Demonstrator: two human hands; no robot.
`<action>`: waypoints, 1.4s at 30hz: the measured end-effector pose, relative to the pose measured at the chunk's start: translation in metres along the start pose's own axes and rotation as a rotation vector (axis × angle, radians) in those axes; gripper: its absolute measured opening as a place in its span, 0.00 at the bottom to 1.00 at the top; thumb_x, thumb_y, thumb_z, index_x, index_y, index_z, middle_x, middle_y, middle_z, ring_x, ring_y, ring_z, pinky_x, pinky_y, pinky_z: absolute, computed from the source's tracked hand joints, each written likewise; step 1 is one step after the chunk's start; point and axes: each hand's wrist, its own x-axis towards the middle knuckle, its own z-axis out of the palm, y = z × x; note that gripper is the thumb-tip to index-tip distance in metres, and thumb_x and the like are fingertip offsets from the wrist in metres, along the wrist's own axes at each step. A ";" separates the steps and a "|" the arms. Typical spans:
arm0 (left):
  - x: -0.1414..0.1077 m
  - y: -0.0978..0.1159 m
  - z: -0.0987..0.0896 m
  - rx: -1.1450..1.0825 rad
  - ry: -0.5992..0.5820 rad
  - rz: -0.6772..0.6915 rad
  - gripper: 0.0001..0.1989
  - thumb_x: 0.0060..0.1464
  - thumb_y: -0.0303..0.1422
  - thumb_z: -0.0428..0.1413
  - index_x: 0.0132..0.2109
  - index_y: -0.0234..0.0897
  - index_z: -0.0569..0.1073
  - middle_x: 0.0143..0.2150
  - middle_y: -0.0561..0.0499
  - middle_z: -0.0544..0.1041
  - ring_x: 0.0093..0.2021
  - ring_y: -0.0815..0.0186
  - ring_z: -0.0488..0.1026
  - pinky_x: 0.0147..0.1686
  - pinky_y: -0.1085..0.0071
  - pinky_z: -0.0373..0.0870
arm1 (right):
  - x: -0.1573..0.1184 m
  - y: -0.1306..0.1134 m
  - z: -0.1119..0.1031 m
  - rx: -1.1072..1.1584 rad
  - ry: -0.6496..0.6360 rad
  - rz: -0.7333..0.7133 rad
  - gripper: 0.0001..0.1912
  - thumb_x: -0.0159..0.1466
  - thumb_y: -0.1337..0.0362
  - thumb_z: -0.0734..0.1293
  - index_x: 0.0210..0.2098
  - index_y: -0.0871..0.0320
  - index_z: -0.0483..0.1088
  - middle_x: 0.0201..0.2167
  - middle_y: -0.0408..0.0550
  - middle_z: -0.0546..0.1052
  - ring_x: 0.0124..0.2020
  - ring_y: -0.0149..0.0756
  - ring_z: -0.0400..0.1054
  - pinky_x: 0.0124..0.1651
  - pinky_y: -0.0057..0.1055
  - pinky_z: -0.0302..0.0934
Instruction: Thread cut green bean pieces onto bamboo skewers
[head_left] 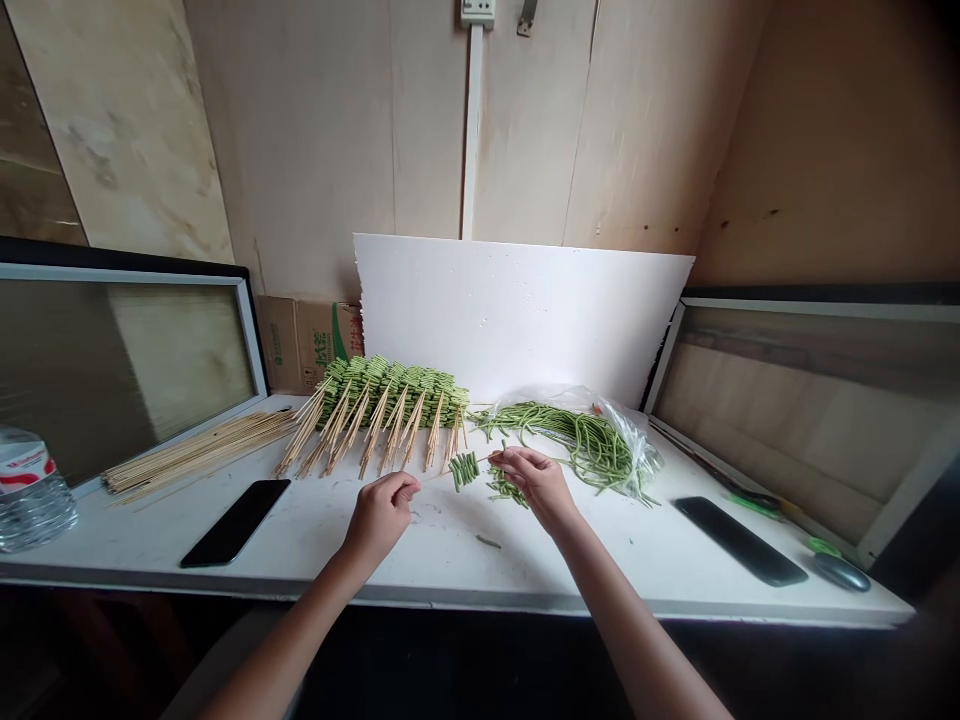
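My left hand (386, 503) is closed around the blunt end of a thin bamboo skewer. On the skewer, between my hands, several short green bean pieces (464, 471) sit side by side in a row. My right hand (531, 476) pinches at the skewer's far tip, and a bit of green bean shows above its fingertips. Beneath the right hand lies a small pile of cut bean pieces (507, 490), partly hidden by it. One loose bean piece (488, 541) rests nearer the table's front edge.
Filled bean skewers (390, 395) are stacked behind my left hand, beside bare bamboo sticks (202, 450). Long beans (592, 440) spill from a clear plastic bag at right. Two phones (236, 522) (741, 540), a water bottle (34, 500) and a computer mouse (841, 571) flank them.
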 end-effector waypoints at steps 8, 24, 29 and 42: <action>-0.001 -0.003 0.000 0.014 0.020 0.051 0.12 0.58 0.24 0.50 0.33 0.40 0.77 0.30 0.51 0.81 0.30 0.64 0.77 0.32 0.72 0.68 | -0.003 0.000 0.005 0.018 -0.005 -0.013 0.17 0.56 0.51 0.78 0.38 0.57 0.80 0.42 0.56 0.84 0.48 0.47 0.78 0.45 0.36 0.71; 0.003 0.001 -0.004 -0.021 0.027 0.036 0.12 0.61 0.26 0.49 0.35 0.38 0.77 0.29 0.50 0.80 0.30 0.64 0.77 0.32 0.72 0.69 | -0.004 -0.009 0.003 -0.047 -0.032 -0.072 0.18 0.60 0.47 0.74 0.36 0.56 0.79 0.36 0.51 0.81 0.41 0.42 0.74 0.33 0.29 0.69; 0.003 -0.003 -0.004 -0.029 0.027 0.021 0.11 0.61 0.27 0.50 0.35 0.38 0.77 0.29 0.51 0.79 0.29 0.64 0.76 0.33 0.72 0.70 | -0.004 -0.015 0.002 -0.060 -0.054 -0.082 0.18 0.59 0.48 0.75 0.40 0.55 0.80 0.36 0.51 0.80 0.42 0.43 0.74 0.33 0.31 0.70; 0.002 -0.001 -0.003 -0.042 0.022 0.087 0.13 0.58 0.21 0.49 0.37 0.38 0.77 0.30 0.51 0.80 0.31 0.64 0.78 0.35 0.73 0.72 | -0.004 -0.012 0.002 -0.185 0.023 -0.191 0.19 0.58 0.46 0.75 0.35 0.56 0.80 0.35 0.49 0.82 0.23 0.30 0.66 0.32 0.31 0.63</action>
